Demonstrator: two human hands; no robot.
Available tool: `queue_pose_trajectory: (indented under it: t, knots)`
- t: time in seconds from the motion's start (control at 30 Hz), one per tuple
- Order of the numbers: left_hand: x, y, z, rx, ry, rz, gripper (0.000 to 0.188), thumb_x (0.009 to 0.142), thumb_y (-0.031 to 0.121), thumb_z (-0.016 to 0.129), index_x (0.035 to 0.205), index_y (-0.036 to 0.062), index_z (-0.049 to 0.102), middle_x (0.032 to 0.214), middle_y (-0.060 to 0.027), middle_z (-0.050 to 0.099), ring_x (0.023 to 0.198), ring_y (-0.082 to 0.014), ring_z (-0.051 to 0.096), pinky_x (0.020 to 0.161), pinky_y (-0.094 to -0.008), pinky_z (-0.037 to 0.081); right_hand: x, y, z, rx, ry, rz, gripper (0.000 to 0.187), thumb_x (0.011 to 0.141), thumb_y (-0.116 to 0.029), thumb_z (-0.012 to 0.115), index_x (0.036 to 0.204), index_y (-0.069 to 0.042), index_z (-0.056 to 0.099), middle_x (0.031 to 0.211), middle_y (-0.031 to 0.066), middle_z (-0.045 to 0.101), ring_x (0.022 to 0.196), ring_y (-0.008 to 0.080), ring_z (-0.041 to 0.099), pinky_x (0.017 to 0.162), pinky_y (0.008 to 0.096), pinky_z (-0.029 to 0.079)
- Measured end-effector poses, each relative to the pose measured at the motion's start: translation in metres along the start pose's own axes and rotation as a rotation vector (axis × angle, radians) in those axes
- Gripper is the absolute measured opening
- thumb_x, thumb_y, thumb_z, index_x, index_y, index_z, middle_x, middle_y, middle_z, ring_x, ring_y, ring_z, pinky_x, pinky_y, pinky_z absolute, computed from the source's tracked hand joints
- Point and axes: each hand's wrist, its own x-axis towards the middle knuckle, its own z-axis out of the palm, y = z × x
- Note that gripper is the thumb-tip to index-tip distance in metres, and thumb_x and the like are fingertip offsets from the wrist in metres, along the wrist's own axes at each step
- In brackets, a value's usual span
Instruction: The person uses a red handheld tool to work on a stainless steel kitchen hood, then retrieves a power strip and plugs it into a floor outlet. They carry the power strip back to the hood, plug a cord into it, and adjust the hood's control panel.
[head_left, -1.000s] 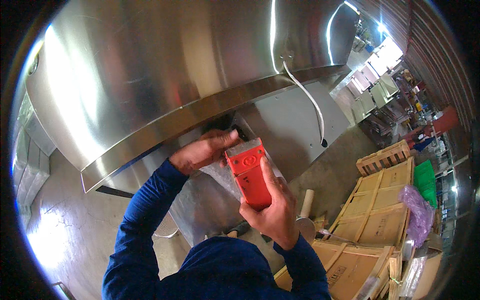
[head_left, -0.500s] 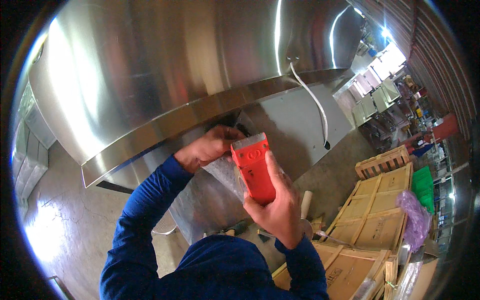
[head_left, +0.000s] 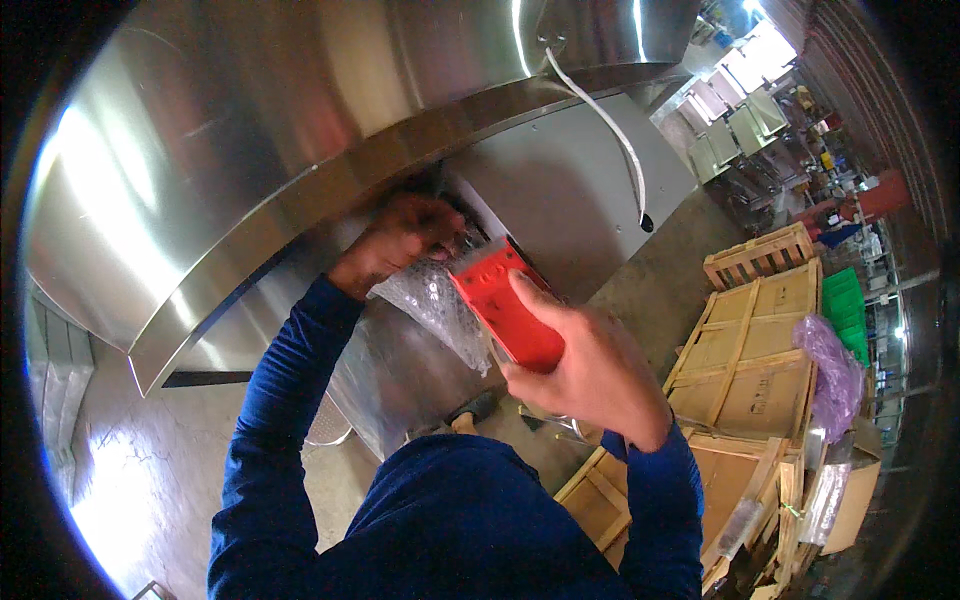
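Note:
A red tape dispenser (head_left: 515,318) with a toothed cutting edge is in my right hand (head_left: 590,360), the thumb lying along its upper face. Its toothed end points up and left, close to the fingers of my left hand (head_left: 405,240). Those fingers are curled at the top of a crumpled sheet of clear bubble wrap (head_left: 440,310), which hangs below them; shadow hides the fingertips. Above my left hand runs the lower lip of a large curved stainless-steel body (head_left: 270,210). A flat grey panel (head_left: 560,190) lies beyond the dispenser.
A white cable (head_left: 610,115) comes out of the steel body and droops over the panel. To the right are wood-framed cardboard crates (head_left: 745,350), purple plastic wrap (head_left: 830,370) and a green bin (head_left: 845,310). Wrapped panels (head_left: 60,370) stand at the far left.
The dispenser has tilted and moved slightly lower in the hand's reach, its toothed end nearer the bubble wrap. My left hand has shifted up and left under the steel lip. The view has shifted.

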Motion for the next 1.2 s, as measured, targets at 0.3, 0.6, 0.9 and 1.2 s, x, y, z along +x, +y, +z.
queue_pose_trajectory:
  t: [0.3, 0.6, 0.9, 1.2]
  knots:
    - [-0.005, 0.003, 0.014, 0.512, 0.135, 0.216, 0.016, 0.087, 0.013, 0.068, 0.084, -0.0016, 0.065, 0.075, -0.0125, 0.065, 0.067, -0.0241, 0.062, 0.063, -0.0360, 0.049, -0.034, 0.034, 0.046, -0.107, 0.128, -0.014, 0.086, 0.069, -0.019, 0.074, 0.148, -0.010, 0.041, 0.116, 0.0281, 0.062, 0.096, 0.0426, 0.067, 0.082, 0.0454, 0.054]
    - [-0.019, 0.005, 0.060, 1.066, 0.444, 0.414, 0.009, 0.082, 0.007, 0.065, 0.089, 0.0023, 0.061, 0.090, -0.0166, 0.060, 0.082, -0.0409, 0.060, 0.069, -0.0476, 0.050, -0.039, 0.047, 0.065, -0.102, 0.162, -0.048, 0.095, 0.070, -0.025, 0.076, 0.152, -0.010, 0.031, 0.106, 0.0275, 0.061, 0.088, 0.0443, 0.063, 0.077, 0.0513, 0.052]
    - [-0.020, 0.004, 0.061, 0.932, 0.613, 0.362, 0.020, 0.081, 0.010, 0.067, 0.099, 0.0069, 0.059, 0.099, -0.0173, 0.057, 0.095, -0.0400, 0.058, 0.079, -0.0484, 0.049, -0.043, 0.046, 0.067, -0.095, 0.165, 0.008, 0.088, 0.071, -0.021, 0.073, 0.150, -0.011, 0.035, 0.112, 0.0284, 0.059, 0.094, 0.0454, 0.063, 0.080, 0.0499, 0.052]
    - [-0.021, -0.003, 0.059, 0.977, 0.591, 0.387, 0.018, 0.080, 0.010, 0.068, 0.096, 0.0093, 0.061, 0.095, -0.0152, 0.058, 0.088, -0.0395, 0.060, 0.074, -0.0472, 0.051, -0.063, 0.101, 0.117, -0.101, 0.153, 0.006, 0.087, 0.072, -0.021, 0.074, 0.146, 0.000, 0.035, 0.127, 0.0305, 0.055, 0.100, 0.0471, 0.061, 0.088, 0.0510, 0.051]
